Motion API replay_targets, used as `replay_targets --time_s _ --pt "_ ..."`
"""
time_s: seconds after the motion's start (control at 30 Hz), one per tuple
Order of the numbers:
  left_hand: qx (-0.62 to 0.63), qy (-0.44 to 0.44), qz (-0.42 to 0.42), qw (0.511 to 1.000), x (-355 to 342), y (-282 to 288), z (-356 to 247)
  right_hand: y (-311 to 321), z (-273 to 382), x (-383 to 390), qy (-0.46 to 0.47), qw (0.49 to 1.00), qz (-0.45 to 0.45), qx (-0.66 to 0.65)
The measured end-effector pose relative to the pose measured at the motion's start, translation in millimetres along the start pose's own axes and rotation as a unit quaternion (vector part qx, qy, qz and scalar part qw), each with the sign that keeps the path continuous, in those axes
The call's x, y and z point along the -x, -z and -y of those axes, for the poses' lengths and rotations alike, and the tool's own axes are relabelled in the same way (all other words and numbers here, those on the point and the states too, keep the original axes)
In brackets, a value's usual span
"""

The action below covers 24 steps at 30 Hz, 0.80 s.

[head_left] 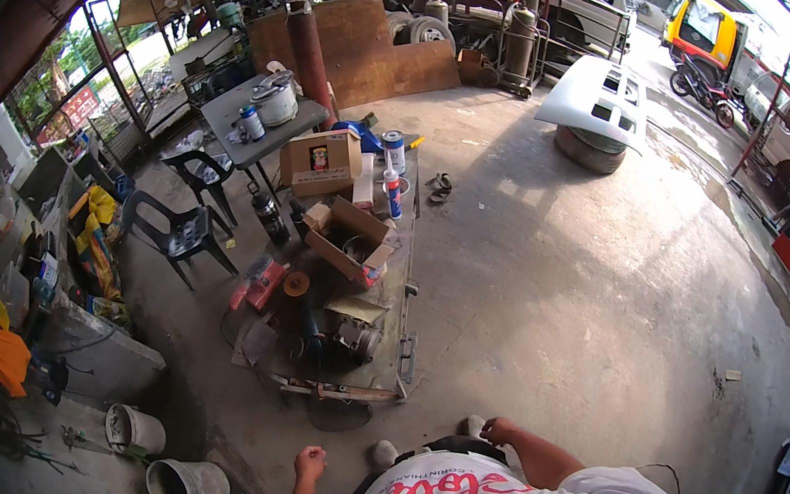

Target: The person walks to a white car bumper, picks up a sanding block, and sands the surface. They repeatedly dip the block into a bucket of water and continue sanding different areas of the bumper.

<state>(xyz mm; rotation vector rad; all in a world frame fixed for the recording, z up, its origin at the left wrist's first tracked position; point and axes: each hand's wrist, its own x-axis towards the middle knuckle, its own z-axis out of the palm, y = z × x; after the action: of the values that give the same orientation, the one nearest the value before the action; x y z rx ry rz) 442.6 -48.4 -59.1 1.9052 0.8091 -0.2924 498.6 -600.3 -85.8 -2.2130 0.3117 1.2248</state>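
My left hand (311,462) hangs at my left side, its fingers curled in a loose fist, and nothing shows in it. Held in front of my right hip, close to a light shoe tip (473,425), is my right hand (496,430). Its fingers are bent inward and I see nothing in them. Nearest to my hands stands a low work table (390,353). On it lie an open cardboard box (348,256), a metal motor-like part (359,339), a red tool-like thing (261,281) and an orange disc (296,283).
Two buckets (185,486) stand at the lower left. Black plastic chairs (177,232) and a grey table (274,134) are beyond the work table. A white vehicle panel (598,99) rests on a tire (588,151) farther off. Parked vehicles (700,32) stand at the back right.
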Motion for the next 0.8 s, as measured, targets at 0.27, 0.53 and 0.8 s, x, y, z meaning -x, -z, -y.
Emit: replay_targets --time_s 0.27,0.53,0.8 --pt "-0.26 -0.091 0.246 0.929 56 -75 -5 108 -61 13 -0.039 0.972 -0.219 -0.077" --pt "-0.167 0.02 0.228 0.959 73 -122 -50 94 -137 19 -0.149 0.988 -0.034 0.038" --pt "-0.121 0.064 0.15 0.979 80 -116 -83 77 -116 1 -0.098 0.995 0.004 0.003"
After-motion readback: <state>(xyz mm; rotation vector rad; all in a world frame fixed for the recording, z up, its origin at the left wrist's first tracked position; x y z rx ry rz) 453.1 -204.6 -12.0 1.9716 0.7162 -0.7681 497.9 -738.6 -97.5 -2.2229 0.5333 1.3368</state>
